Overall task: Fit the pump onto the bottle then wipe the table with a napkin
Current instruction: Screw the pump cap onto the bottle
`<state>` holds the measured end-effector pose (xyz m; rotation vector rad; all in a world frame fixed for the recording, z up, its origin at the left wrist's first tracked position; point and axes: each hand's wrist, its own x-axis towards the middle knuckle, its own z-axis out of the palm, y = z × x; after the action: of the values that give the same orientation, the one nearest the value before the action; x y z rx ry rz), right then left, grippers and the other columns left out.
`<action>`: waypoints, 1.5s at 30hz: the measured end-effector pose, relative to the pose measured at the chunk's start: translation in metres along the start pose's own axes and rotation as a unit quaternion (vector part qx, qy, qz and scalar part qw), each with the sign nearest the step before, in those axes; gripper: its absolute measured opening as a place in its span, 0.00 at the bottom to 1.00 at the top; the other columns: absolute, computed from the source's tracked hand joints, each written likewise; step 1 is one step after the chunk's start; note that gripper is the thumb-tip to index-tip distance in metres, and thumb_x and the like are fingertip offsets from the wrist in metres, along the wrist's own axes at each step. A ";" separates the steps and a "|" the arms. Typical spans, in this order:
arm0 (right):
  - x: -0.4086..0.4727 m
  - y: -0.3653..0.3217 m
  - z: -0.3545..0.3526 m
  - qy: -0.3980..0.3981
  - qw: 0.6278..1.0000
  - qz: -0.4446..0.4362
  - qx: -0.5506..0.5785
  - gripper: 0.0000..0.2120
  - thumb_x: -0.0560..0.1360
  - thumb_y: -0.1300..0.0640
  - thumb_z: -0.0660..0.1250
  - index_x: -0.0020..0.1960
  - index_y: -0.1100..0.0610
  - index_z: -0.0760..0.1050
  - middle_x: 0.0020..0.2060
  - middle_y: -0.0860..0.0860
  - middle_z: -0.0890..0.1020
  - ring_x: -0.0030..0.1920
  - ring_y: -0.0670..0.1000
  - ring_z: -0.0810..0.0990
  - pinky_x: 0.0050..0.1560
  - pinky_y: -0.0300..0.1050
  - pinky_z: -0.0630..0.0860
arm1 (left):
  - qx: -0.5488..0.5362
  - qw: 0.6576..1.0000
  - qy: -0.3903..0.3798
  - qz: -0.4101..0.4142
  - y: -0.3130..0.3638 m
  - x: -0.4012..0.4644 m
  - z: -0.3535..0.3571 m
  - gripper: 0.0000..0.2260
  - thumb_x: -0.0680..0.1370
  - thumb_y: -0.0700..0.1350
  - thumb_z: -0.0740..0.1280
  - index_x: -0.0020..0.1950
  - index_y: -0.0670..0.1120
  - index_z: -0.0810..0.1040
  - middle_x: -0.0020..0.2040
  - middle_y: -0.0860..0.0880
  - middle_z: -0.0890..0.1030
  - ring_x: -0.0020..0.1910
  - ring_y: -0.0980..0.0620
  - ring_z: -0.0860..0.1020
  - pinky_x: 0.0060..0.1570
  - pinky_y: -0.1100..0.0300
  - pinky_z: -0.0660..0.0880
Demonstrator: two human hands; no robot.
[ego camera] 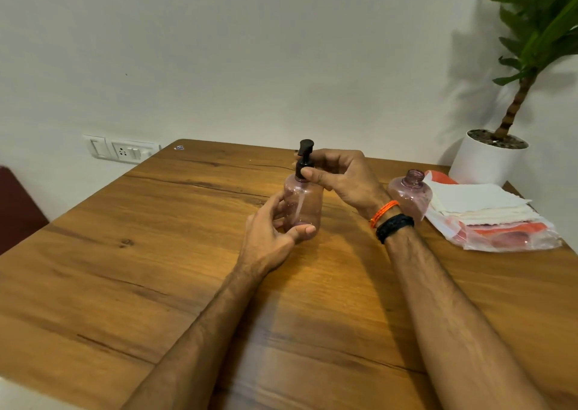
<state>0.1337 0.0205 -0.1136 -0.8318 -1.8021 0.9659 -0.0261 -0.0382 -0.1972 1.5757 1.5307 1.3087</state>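
Nearest to me are the two bare forearms, which reach forward over the wooden counter [125, 284] and come close together toward its middle. The left hand [272, 237] is turned with the palm to the right; its fingers [305, 230] are curled around the lower part of the pink transparent bottle [308, 201], the thumb across the front near the base. The bottle stands upright on the counter, long axis vertical, neck up. The right hand [341, 175] comes from the right, its wrist bent and carrying an orange thread [383, 212] and a black band [394, 226]. Its thumb and fingertips pinch the black collar of the pump [304, 159], which sits on the bottle neck. The pump head points up and leans a little left; its thin tube goes down inside the bottle.

Behind the right wrist stands a second pink bottle [411, 195] with open neck. Just beside it lie the white napkins [478, 201] on a plastic bag [516, 237]. Farther back, a potted plant [491, 159] stands at the wall.
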 end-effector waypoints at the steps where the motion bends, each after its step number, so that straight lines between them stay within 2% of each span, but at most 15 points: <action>1: -0.001 -0.001 0.000 -0.008 1.000 0.000 0.002 0.18 0.72 0.62 0.72 0.61 0.64 0.78 0.54 0.56 0.84 0.53 0.47 0.82 0.45 0.33 0.78 | 0.003 1.000 0.001 0.000 0.000 -0.001 0.000 0.39 0.64 0.59 0.78 0.72 0.56 0.67 0.67 0.49 0.76 0.60 0.53 0.77 0.60 0.47 0.77; 4: -0.001 -0.002 0.002 0.001 1.000 0.000 -0.023 0.19 0.69 0.56 0.76 0.59 0.59 0.80 0.50 0.50 0.85 0.45 0.47 0.82 0.49 0.38 0.80 | 0.009 1.000 0.002 -0.002 0.001 -0.003 0.000 0.38 0.63 0.60 0.77 0.71 0.58 0.68 0.67 0.49 0.76 0.61 0.52 0.77 0.61 0.46 0.77; 7: 0.000 -0.002 0.006 0.032 0.999 0.006 -0.042 0.21 0.61 0.48 0.79 0.52 0.53 0.80 0.45 0.48 0.83 0.37 0.42 0.77 0.45 0.37 0.80 | 0.007 1.000 0.004 -0.001 0.003 -0.004 0.000 0.38 0.63 0.60 0.77 0.70 0.58 0.68 0.67 0.50 0.76 0.61 0.52 0.77 0.61 0.45 0.76; 9: 0.001 -0.001 0.006 0.041 0.998 0.006 -0.037 0.20 0.62 0.50 0.80 0.50 0.53 0.80 0.44 0.48 0.83 0.37 0.41 0.77 0.44 0.37 0.80 | 0.006 1.000 0.004 0.002 0.004 -0.004 0.000 0.37 0.63 0.60 0.77 0.70 0.58 0.69 0.66 0.50 0.77 0.60 0.53 0.77 0.60 0.44 0.77; 12: 0.001 -0.002 0.003 0.014 0.999 0.005 -0.033 0.17 0.68 0.58 0.77 0.56 0.59 0.81 0.50 0.52 0.85 0.44 0.49 0.81 0.50 0.42 0.80 | -0.001 1.000 -0.003 0.005 0.005 -0.005 -0.001 0.37 0.64 0.57 0.78 0.71 0.55 0.69 0.65 0.49 0.78 0.60 0.52 0.78 0.60 0.46 0.77; 16: -0.002 -0.007 -0.002 -0.041 0.999 0.007 0.032 0.16 0.74 0.65 0.70 0.61 0.62 0.78 0.56 0.54 0.83 0.49 0.41 0.82 0.42 0.31 0.76 | -0.003 1.000 -0.005 0.015 0.007 -0.006 -0.003 0.35 0.66 0.54 0.78 0.71 0.54 0.70 0.65 0.49 0.79 0.59 0.55 0.79 0.60 0.51 0.78; 19: -0.001 -0.006 0.002 -0.021 1.000 0.014 0.008 0.18 0.71 0.58 0.75 0.60 0.58 0.78 0.54 0.52 0.84 0.47 0.51 0.81 0.46 0.38 0.79 | 0.001 1.000 -0.001 0.011 0.008 -0.006 -0.002 0.36 0.65 0.55 0.78 0.70 0.54 0.70 0.65 0.49 0.78 0.59 0.55 0.79 0.59 0.51 0.78; 23: 0.000 -0.002 0.011 0.045 0.998 0.025 -0.042 0.20 0.63 0.48 0.79 0.52 0.52 0.79 0.46 0.51 0.84 0.40 0.44 0.76 0.44 0.37 0.78 | 0.010 1.000 0.000 0.004 0.007 -0.006 -0.001 0.37 0.65 0.56 0.78 0.71 0.55 0.69 0.65 0.50 0.78 0.61 0.53 0.78 0.61 0.47 0.77; 29: 0.000 -0.005 0.004 -0.013 1.000 0.001 -0.020 0.16 0.71 0.60 0.74 0.58 0.59 0.80 0.52 0.53 0.85 0.55 0.54 0.82 0.59 0.49 0.79 | -0.004 1.000 -0.001 0.004 0.009 -0.008 -0.002 0.36 0.65 0.53 0.79 0.71 0.53 0.70 0.64 0.48 0.79 0.60 0.53 0.79 0.59 0.48 0.78; 32: 0.000 -0.005 0.004 -0.017 0.999 -0.001 -0.030 0.18 0.71 0.57 0.74 0.60 0.58 0.78 0.52 0.51 0.85 0.53 0.50 0.83 0.56 0.44 0.80 | -0.003 1.000 -0.004 0.003 0.010 -0.007 -0.003 0.36 0.66 0.53 0.79 0.71 0.54 0.69 0.65 0.48 0.78 0.60 0.53 0.78 0.59 0.49 0.78; 36: 0.000 -0.003 0.012 0.052 0.996 0.019 -0.073 0.22 0.63 0.47 0.79 0.53 0.54 0.79 0.45 0.47 0.82 0.40 0.43 0.76 0.42 0.34 0.76 | 0.014 1.000 0.000 -0.003 0.008 -0.007 -0.002 0.37 0.65 0.57 0.78 0.71 0.56 0.68 0.66 0.49 0.76 0.61 0.54 0.77 0.60 0.49 0.77; 38: 0.001 -0.003 0.011 0.057 0.996 0.013 -0.061 0.18 0.64 0.50 0.79 0.50 0.53 0.79 0.42 0.45 0.82 0.38 0.42 0.77 0.41 0.33 0.77 | 0.013 1.000 0.000 -0.002 0.008 -0.007 -0.002 0.38 0.65 0.58 0.78 0.71 0.56 0.68 0.67 0.48 0.76 0.62 0.52 0.77 0.60 0.46 0.77; 41: 0.000 -0.005 0.004 0.006 0.999 0.005 -0.033 0.16 0.70 0.59 0.76 0.57 0.59 0.80 0.49 0.49 0.85 0.47 0.47 0.83 0.48 0.39 0.80 | 0.005 1.000 -0.001 -0.001 0.008 -0.008 -0.002 0.38 0.64 0.57 0.79 0.71 0.56 0.68 0.66 0.48 0.77 0.61 0.52 0.78 0.60 0.45 0.77; 43: -0.001 -0.005 0.001 -0.026 0.999 0.003 0.019 0.17 0.72 0.63 0.73 0.60 0.63 0.78 0.53 0.54 0.85 0.50 0.46 0.84 0.45 0.35 0.78 | 0.002 1.000 -0.002 0.001 0.009 -0.008 -0.003 0.38 0.64 0.56 0.78 0.72 0.55 0.68 0.66 0.48 0.77 0.61 0.52 0.78 0.60 0.45 0.77; 45: -0.001 -0.006 0.003 -0.021 1.000 0.002 0.007 0.19 0.72 0.61 0.74 0.62 0.61 0.77 0.53 0.53 0.84 0.46 0.44 0.82 0.45 0.34 0.77 | 0.001 1.000 -0.005 0.003 0.010 -0.008 -0.003 0.37 0.65 0.55 0.78 0.72 0.54 0.68 0.66 0.48 0.78 0.61 0.52 0.78 0.60 0.45 0.77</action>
<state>0.1305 0.0160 -0.1096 -0.8124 -1.8281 1.0030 -0.0237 -0.0488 -0.1888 1.5872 1.5229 1.3009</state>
